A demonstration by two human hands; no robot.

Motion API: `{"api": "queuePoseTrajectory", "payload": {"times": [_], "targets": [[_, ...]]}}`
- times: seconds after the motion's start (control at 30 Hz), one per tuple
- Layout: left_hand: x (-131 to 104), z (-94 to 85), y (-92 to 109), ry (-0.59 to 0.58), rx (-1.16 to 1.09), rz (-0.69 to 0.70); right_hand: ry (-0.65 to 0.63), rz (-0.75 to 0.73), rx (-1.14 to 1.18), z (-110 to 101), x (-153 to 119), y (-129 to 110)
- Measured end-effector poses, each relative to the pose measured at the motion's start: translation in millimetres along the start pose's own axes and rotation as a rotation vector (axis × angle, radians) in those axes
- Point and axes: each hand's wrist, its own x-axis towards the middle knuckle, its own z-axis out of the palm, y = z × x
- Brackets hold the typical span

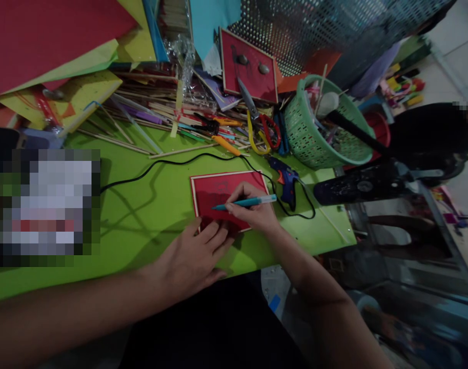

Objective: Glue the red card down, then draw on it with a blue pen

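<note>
A red card [206,192] with a pale stick border lies on the green tabletop [137,205]; faint dark pencil-like lines mark its upper middle. My right hand [252,207] is closed around a teal pen [252,201], its tip low over the card's left half, pointing left. My left hand [199,251] lies flat with fingers spread, fingertips on the card's lower left edge, holding nothing. Right of the card is a blue glue gun [286,179], its black cord running behind the card.
Scissors [259,123], thin sticks [141,110] and an orange-handled tool [226,145] lie behind the card. A second red panel [249,66] leans at the back. A green basket [314,133] stands at the right, coloured paper [53,41] at the back left, a blurred-out object [57,205] at left.
</note>
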Motion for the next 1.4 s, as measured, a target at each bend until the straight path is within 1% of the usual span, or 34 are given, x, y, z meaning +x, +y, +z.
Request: {"api": "queuePoseTrajectory", "payload": {"times": [0.13,0.2,0.33,0.4,0.43,0.5,0.57,0.63,0.73,0.83,1.0,1.4], "targets": [[1,0.1,0,-0.002,0.001,-0.009,0.04,0.003,0.049,-4,1,3],[2,-1.0,0,-0.013,0.0,-0.013,0.113,-0.014,0.08,-8,1,5],[3,-4.6,-1,-0.061,-0.009,-0.017,0.32,-0.074,0.1,-20,1,4],[3,-5.2,0,-0.081,-0.016,-0.015,0.368,-0.075,0.089,-27,0,1],[2,-4.9,0,-0.085,-0.018,-0.016,0.364,-0.066,0.081,-30,0,1],[2,-3.5,0,-0.084,-0.019,-0.018,0.314,-0.031,0.06,-35,-1,1],[2,-2.0,0,-0.08,-0.018,-0.022,0.28,0.002,0.039,-38,0,5],[1,-1.3,0,-0.078,-0.02,-0.027,0.287,0.019,0.028,-39,1,12],[1,-1.4,-1,-0.085,-0.021,-0.03,0.301,0.009,0.036,-39,6,22],[1,-0.9,-1,-0.093,-0.017,-0.03,0.279,-0.027,0.002,-38,9,26],[1,1.2,-1,-0.093,-0.024,-0.029,0.266,-0.045,-0.08,-37,8,25],[0,3.4,0,-0.105,-0.019,-0.057,0.237,-0.061,-0.078,-35,9,20]]}}
